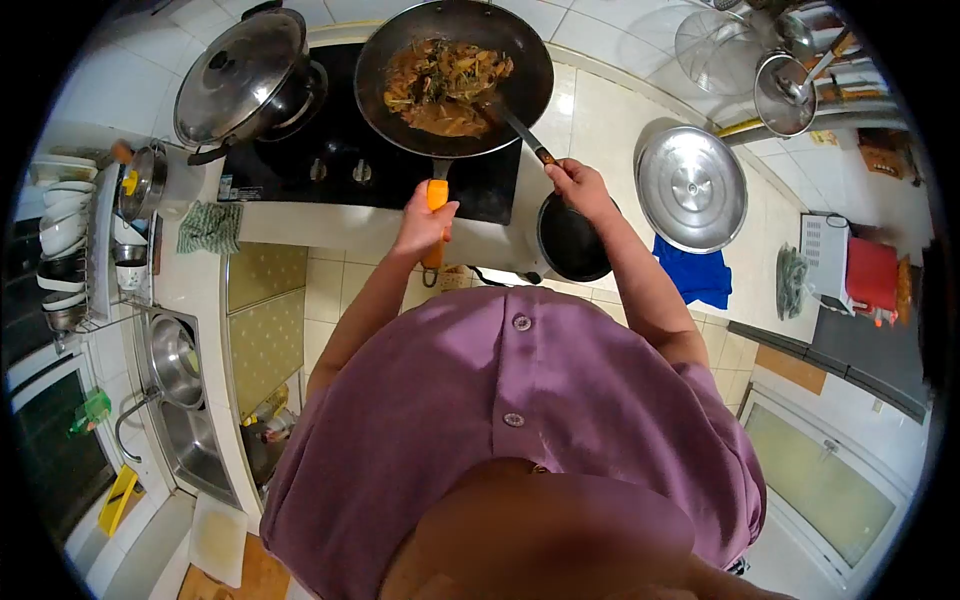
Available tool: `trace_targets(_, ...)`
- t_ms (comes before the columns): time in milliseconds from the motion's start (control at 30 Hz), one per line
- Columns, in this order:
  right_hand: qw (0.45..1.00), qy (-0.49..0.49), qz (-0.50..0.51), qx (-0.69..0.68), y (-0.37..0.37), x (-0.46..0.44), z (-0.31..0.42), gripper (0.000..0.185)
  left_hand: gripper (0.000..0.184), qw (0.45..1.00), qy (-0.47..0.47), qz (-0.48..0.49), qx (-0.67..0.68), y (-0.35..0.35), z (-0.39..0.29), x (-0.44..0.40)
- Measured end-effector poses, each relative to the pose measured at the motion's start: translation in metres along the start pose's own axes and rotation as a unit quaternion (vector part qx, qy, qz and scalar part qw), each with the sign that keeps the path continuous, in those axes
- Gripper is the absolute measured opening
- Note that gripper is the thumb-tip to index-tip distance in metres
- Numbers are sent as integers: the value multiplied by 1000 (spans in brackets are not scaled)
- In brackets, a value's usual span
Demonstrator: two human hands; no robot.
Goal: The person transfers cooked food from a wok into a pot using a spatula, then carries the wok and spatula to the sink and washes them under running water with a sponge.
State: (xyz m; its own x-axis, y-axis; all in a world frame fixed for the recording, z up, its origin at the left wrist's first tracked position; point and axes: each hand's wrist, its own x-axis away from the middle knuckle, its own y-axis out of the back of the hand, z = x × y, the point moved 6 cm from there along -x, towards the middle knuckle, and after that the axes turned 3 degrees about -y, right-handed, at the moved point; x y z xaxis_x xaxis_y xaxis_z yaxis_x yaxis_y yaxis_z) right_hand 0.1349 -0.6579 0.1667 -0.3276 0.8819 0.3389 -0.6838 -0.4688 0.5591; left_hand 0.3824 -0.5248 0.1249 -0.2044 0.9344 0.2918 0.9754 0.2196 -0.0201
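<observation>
From the head-worn camera, looking down: the food (440, 80), brown and chopped, lies in a dark wok (535, 75) at the top centre of the frame. The spatula (526, 137) slants from the right hand (582, 188) up and leftward into it, its far end hidden in the food. The right hand's fingers are wrapped around the spatula's handle. The left hand (421, 226), directly below the wok, grasps its orange handle (437, 194), which points down the frame toward the person.

The wok sits on a black stove (340, 165), with a lidded pot (243, 80) at upper left. On the pale counter (592, 105) to the right lies a round metal lid (692, 190), with a blue cloth (692, 272) just below. A sink (196, 440) is at lower left.
</observation>
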Motion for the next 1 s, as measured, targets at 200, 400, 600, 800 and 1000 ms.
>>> trace_targets(200,999,4,15,-52,10,9,-25,38,40,1000,-1,5,-11,-5,-16,19)
trace_targets(400,985,-50,63,-152,26,58,-27,30,43,999,8,-1,-34,-17,-21,44)
trace_targets(600,985,-50,44,-158,46,100,-53,30,44,998,-23,34,-39,-35,-16,62)
trace_targets(800,988,-52,31,-140,60,130,-58,31,44,997,-28,49,-54,-55,-16,72)
trace_targets(1000,986,-60,26,-151,59,130,-50,29,41,997,-46,59,-36,-68,-27,75)
